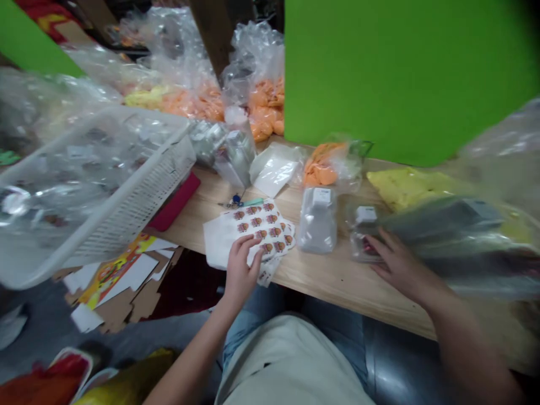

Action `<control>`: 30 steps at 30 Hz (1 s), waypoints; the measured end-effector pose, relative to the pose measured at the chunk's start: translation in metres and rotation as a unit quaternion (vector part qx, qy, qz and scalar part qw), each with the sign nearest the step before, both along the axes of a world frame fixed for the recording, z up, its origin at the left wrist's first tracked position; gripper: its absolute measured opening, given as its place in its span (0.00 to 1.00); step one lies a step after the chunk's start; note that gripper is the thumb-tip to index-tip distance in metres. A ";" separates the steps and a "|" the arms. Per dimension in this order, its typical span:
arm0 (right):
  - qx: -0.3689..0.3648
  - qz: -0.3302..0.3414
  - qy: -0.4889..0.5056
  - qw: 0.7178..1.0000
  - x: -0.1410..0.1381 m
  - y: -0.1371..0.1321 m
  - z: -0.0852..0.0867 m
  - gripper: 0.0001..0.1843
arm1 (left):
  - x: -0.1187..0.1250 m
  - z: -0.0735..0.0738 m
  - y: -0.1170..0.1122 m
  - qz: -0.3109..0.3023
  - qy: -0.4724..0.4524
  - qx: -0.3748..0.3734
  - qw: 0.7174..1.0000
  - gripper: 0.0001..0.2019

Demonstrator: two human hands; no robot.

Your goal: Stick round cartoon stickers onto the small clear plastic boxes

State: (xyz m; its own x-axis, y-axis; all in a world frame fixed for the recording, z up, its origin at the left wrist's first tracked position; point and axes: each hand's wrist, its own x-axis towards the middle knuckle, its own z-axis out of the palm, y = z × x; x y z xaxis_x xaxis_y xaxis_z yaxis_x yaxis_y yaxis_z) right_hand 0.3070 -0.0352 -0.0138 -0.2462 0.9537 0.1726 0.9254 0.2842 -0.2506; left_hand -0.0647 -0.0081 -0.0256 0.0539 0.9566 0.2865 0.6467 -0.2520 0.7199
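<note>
My left hand [241,269] rests on a stack of sticker sheets [261,226] at the near edge of the wooden table [333,275], with its fingers curled onto the top sheet. My right hand [394,260] lies on a small clear packet [365,236] with a white label, its fingers bent over it. Between the hands stands a clear plastic pouch [318,220] with a white label. The picture is smeared by motion.
A white mesh basket [126,208] full of clear bags juts out at the left. Bags of orange pieces [264,109] sit at the back, beside a green board [405,73]. A yellow bag [405,185] lies at the right. Cardboard scraps [122,281] litter the floor.
</note>
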 end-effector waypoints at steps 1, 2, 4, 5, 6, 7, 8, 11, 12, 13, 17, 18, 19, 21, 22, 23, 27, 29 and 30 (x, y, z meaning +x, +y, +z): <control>0.028 -0.019 0.012 0.999 -0.013 -0.003 0.009 0.22 | -0.019 -0.010 -0.004 0.052 0.006 -0.007 0.999 0.11; 0.053 -0.041 0.032 0.997 -0.033 -0.005 0.019 0.21 | -0.039 -0.020 -0.009 0.107 0.005 -0.017 0.994 0.12; 0.072 -0.041 0.130 0.988 -0.091 -0.004 0.037 0.18 | -0.072 -0.037 -0.014 0.211 -0.018 -0.044 0.976 0.14; 0.052 0.017 0.186 0.981 -0.127 0.000 0.040 0.16 | -0.086 -0.045 -0.014 0.254 -0.036 -0.060 0.965 0.16; 0.006 0.083 0.217 0.973 -0.165 0.005 0.037 0.16 | -0.097 -0.051 -0.014 0.291 -0.057 -0.078 0.952 0.18; -0.035 0.133 0.226 0.964 -0.203 0.011 0.029 0.16 | -0.104 -0.055 -0.014 0.324 -0.085 -0.100 0.937 0.20; -0.057 0.147 0.218 0.963 -0.237 0.017 0.016 0.18 | -0.109 -0.057 -0.014 0.352 -0.121 -0.129 0.919 0.22; -0.097 0.143 0.210 0.962 -0.301 0.025 -0.032 0.28 | -0.111 -0.056 -0.021 0.373 -0.288 -0.258 0.843 0.29; -0.108 0.154 0.223 0.956 -0.309 0.024 -0.045 0.30 | -0.109 -0.053 -0.026 0.347 -0.354 -0.303 0.814 0.29; -0.119 0.166 0.241 0.949 -0.312 0.020 -0.055 0.32 | -0.108 -0.051 -0.032 0.310 -0.415 -0.340 0.785 0.29; -0.126 0.137 0.332 0.925 -0.302 0.007 -0.063 0.24 | -0.104 -0.036 -0.052 0.203 -0.541 -0.438 0.689 0.26; -0.126 0.117 0.346 0.922 -0.300 0.007 -0.060 0.21 | -0.103 -0.033 -0.055 0.188 -0.548 -0.455 0.676 0.26; -0.129 0.100 0.353 0.921 -0.300 0.009 -0.058 0.18 | -0.103 -0.029 -0.056 0.172 -0.553 -0.465 0.670 0.26; -0.133 0.089 0.343 0.926 -0.303 0.013 -0.056 0.16 | -0.102 -0.023 -0.055 0.144 -0.556 -0.465 0.673 0.26; -0.132 0.090 0.331 0.930 -0.305 0.016 -0.055 0.15 | -0.101 -0.021 -0.054 0.133 -0.554 -0.460 0.681 0.26; -0.129 0.092 0.320 0.934 -0.307 0.018 -0.056 0.15 | -0.100 -0.019 -0.052 0.124 -0.544 -0.454 0.695 0.26; -0.117 0.107 0.320 0.934 -0.307 0.024 -0.059 0.10 | -0.095 -0.014 -0.041 0.075 -0.451 -0.435 0.776 0.24; -0.125 0.116 0.344 0.923 -0.304 0.027 -0.059 0.11 | -0.094 -0.012 -0.034 0.039 -0.411 -0.428 0.804 0.23; -0.132 0.116 0.357 0.917 -0.302 0.029 -0.058 0.12 | -0.094 -0.011 -0.031 0.023 -0.396 -0.428 0.812 0.22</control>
State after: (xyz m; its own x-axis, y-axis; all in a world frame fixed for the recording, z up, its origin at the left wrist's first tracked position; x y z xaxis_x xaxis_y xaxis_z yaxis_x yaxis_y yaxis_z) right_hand 0.0054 -0.0061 -0.0721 -0.3620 0.9218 0.1386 0.4205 0.2942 -0.8582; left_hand -0.1587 -0.0393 -0.0368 0.1359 0.8199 -0.5561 -0.1098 0.5703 0.8141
